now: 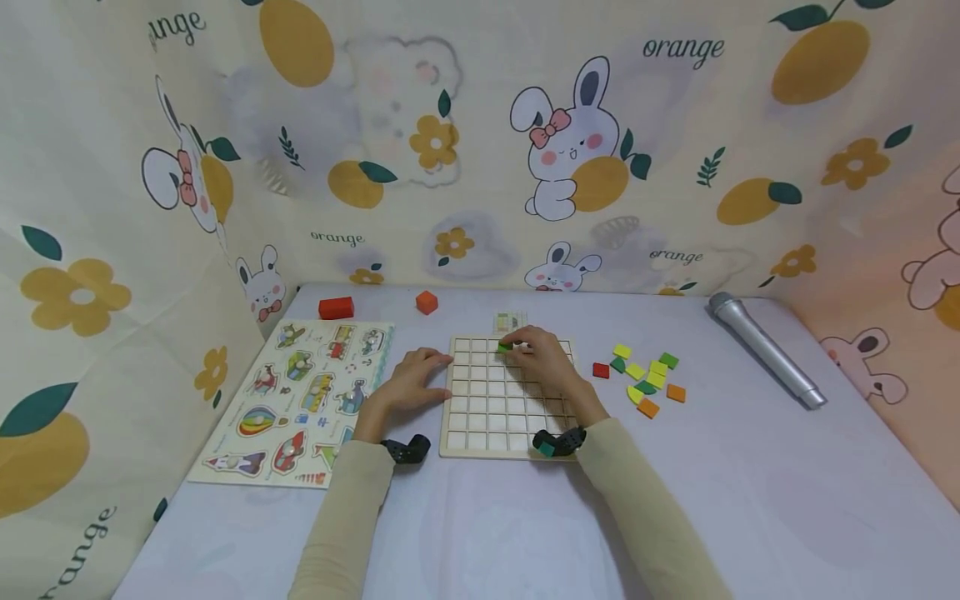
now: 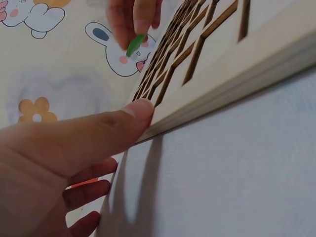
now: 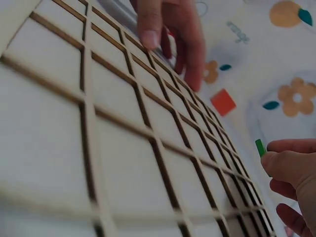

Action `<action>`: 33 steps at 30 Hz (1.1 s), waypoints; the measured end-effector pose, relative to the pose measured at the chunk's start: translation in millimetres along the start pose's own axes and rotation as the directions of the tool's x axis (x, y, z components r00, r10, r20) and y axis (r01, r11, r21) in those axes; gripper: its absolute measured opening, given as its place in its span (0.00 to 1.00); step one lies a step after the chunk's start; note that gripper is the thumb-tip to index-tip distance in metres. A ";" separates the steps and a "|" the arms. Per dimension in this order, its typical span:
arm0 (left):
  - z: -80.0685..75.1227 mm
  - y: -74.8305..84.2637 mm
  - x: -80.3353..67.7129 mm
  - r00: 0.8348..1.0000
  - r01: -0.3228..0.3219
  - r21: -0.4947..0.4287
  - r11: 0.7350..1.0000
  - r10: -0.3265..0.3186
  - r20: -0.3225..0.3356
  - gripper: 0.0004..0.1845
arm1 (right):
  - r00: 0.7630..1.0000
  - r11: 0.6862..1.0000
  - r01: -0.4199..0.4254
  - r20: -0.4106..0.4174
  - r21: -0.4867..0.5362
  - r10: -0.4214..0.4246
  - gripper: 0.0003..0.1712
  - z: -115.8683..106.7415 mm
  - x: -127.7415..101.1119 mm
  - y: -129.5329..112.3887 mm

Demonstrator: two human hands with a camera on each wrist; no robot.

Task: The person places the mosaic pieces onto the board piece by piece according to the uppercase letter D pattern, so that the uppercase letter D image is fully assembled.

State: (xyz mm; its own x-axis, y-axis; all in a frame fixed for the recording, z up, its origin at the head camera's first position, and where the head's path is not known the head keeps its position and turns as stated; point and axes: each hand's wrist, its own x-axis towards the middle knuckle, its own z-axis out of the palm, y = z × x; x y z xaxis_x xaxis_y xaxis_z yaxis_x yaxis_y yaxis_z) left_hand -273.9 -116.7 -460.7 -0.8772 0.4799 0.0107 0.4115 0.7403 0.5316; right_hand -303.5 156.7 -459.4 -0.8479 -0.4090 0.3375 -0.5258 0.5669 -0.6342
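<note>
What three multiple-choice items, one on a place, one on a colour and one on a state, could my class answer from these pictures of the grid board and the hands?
1. Where does the silver microphone lie?
A. to the right of the loose tiles
B. on the picture puzzle
C. inside the grid board

2. What colour is the tile that the right hand pinches?
A. orange
B. green
C. yellow

3. How does the left hand stand?
A. gripping the red block
B. lifted off the table
C. fingers resting at the left edge of the grid board

Answers:
1 A: the head view shows it on the table beyond the loose tiles, on the right.
2 B: a green piece sits between the fingertips over the board's far row.
3 C: the left wrist view shows the thumb against the board's edge, holding nothing.
</note>
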 end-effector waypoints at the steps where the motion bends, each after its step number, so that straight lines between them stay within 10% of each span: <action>1: -0.3 0.4 -0.1 1.000 0.000 -0.002 1.000 0.000 0.002 0.34 | 1.000 1.000 -0.005 0.007 0.006 0.005 0.11 3.5 1.5 -1.6; 33: -0.1 1.4 -0.3 1.000 0.029 -0.026 0.999 -0.029 0.012 0.33 | 0.998 0.991 0.019 -0.050 -0.136 -0.026 0.06 44.1 10.9 -18.5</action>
State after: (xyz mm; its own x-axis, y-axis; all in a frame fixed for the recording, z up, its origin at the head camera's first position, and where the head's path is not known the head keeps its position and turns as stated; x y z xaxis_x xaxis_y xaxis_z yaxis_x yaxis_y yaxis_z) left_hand -273.0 -115.9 -459.8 -0.8858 0.4639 -0.0150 0.3789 0.7414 0.5538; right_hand -300.1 110.2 -474.7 -0.8361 -0.3877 0.3882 -0.5465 0.6509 -0.5270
